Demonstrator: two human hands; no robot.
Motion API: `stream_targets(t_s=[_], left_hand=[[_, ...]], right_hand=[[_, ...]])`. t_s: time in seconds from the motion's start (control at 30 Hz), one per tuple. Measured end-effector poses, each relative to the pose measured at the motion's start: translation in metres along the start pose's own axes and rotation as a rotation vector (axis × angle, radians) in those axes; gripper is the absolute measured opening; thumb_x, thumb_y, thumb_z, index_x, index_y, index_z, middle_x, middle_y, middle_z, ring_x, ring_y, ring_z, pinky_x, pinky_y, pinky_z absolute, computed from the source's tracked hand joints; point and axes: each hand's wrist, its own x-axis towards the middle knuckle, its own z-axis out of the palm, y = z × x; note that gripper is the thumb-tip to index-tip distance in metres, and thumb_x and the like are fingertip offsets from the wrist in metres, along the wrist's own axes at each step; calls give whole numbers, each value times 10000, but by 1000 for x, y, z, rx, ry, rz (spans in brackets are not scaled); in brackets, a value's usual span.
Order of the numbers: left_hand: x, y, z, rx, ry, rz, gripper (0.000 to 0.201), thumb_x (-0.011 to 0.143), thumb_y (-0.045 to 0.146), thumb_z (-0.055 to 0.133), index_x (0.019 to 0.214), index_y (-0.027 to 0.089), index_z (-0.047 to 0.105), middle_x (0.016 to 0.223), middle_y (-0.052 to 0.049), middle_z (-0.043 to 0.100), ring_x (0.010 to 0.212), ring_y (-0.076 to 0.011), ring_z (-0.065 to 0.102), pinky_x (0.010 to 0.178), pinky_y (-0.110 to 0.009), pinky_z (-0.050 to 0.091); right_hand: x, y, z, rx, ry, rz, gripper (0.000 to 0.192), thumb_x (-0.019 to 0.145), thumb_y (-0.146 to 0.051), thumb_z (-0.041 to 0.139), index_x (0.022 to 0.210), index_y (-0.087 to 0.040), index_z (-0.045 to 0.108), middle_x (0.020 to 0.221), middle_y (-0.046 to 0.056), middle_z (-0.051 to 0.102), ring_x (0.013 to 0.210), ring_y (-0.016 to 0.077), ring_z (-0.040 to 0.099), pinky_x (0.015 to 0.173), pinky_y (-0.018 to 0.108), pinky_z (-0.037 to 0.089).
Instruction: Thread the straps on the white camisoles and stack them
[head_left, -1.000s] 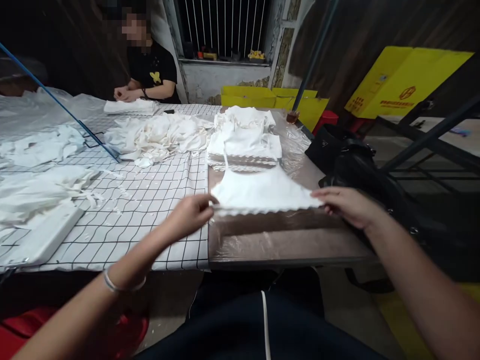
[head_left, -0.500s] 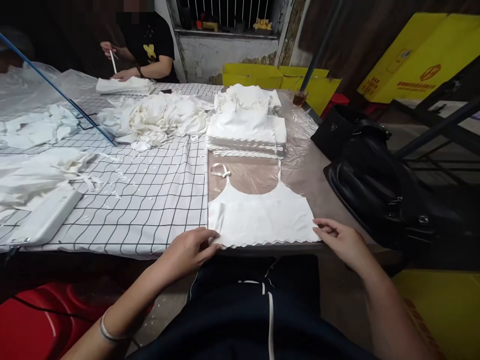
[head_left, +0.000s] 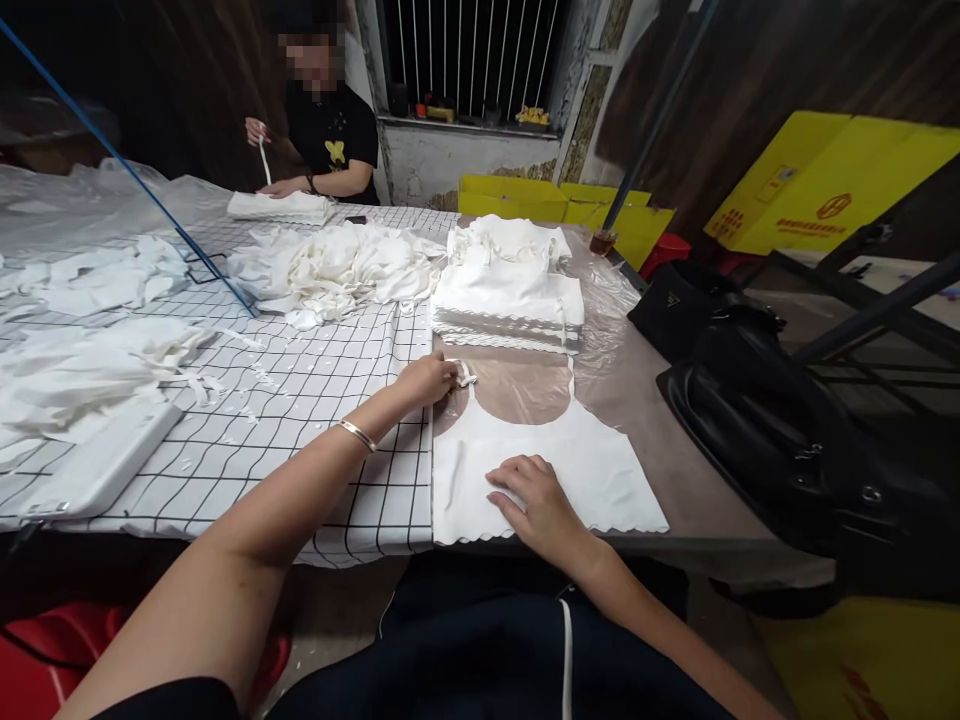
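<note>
A white camisole top (head_left: 592,470) with thin straps and a wavy hem lies flat at the table's front edge. My left hand (head_left: 429,379) reaches up to its left strap (head_left: 469,380), fingers closed on the looped end. Resting on the lower front of the camisole is my right hand (head_left: 536,500), its fingers bent and apart, holding nothing. Just beyond the neckline sits a neat stack of folded white tops (head_left: 510,300).
Heaped white garments (head_left: 337,265) and small scraps cover the checked cloth (head_left: 300,480) at left, near a white box-shaped device (head_left: 105,465). A blue rod (head_left: 150,190) slants across. Black bags (head_left: 757,400) stand at right. Across the table a person (head_left: 330,150) handles white fabric.
My left hand has gone from the camisole's lower left corner up to its left strap. My right hand has left the right side edge and moved inward onto the fabric.
</note>
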Motion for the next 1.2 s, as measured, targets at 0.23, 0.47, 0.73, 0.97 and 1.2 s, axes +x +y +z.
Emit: stream_targets(t_s=[0.23, 0.47, 0.73, 0.97, 1.2], left_hand=[[35, -15, -33, -1012, 77, -59, 200, 797, 336, 660, 766, 182, 536, 768, -7, 548, 654, -126, 536, 615, -254, 405], [28, 42, -81, -938, -180, 429, 124, 731, 246, 658, 804, 157, 613, 815, -40, 583, 783, -164, 558, 745, -317, 463], [-17, 63, -68, -423, -75, 565, 414, 751, 159, 488, 1142, 193, 620, 1202, -88, 536, 1121, -241, 512, 949, -399, 449], [-24, 49, 2, -148, -126, 307, 267, 865, 325, 567, 1062, 215, 709, 1246, -97, 622, 1147, -309, 505, 966, -533, 281], [-25, 51, 17, -225, 57, 307, 143, 853, 246, 604, 837, 212, 742, 1074, -68, 710, 1033, -266, 544, 879, -460, 241]], right_hand=[[13, 16, -25, 563, 2, 375, 203, 892, -366, 649, 991, -195, 693, 952, 63, 639, 867, 203, 600, 792, 336, 497], [81, 25, -49, 1255, 18, 945, 376, 995, -455, 546, 916, -109, 671, 870, 110, 668, 754, 174, 637, 697, 272, 555], [92, 16, -45, 1626, -32, 1100, 466, 1086, -351, 276, 976, -72, 633, 835, 133, 676, 781, 187, 676, 751, 308, 584], [86, 16, -37, 1059, -120, 920, 106, 909, -232, 626, 881, -132, 608, 704, 25, 616, 564, 121, 561, 541, 220, 484], [81, 25, -34, 147, 104, 561, 210, 757, -267, 754, 928, -222, 641, 761, -7, 610, 714, 173, 580, 619, 245, 424]])
